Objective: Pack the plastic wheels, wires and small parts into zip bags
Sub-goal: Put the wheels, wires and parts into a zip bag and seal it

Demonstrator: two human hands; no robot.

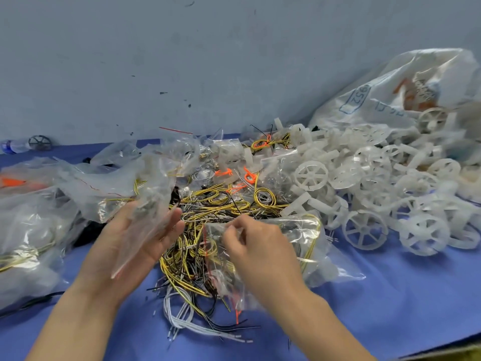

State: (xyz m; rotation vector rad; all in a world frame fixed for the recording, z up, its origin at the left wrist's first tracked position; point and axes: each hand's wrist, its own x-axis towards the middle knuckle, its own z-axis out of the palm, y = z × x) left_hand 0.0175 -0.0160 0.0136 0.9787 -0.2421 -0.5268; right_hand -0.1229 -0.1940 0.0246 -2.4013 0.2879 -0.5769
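Only print I can read is on the big white sack (390,95) back right: a blue "952" in a box, sideways; the orange logo next to it is too smeared to make out (that whole side is blurry); the sack runs off the right edge. White plastic wheels (364,230) are heaped in front of it on the blue counter (403,308). Left hand (130,246) is palm up, grip spread, with a clear bag (140,230) draped over the fingers; can't tell if the thumb clamps it. Right hand (260,246) has its grip pinching the top of a red-strip zip bag (221,277); that bag lies on the tangled wires (208,204) mid-counter; filled bags (31,230) sit on the left, contents hazy.
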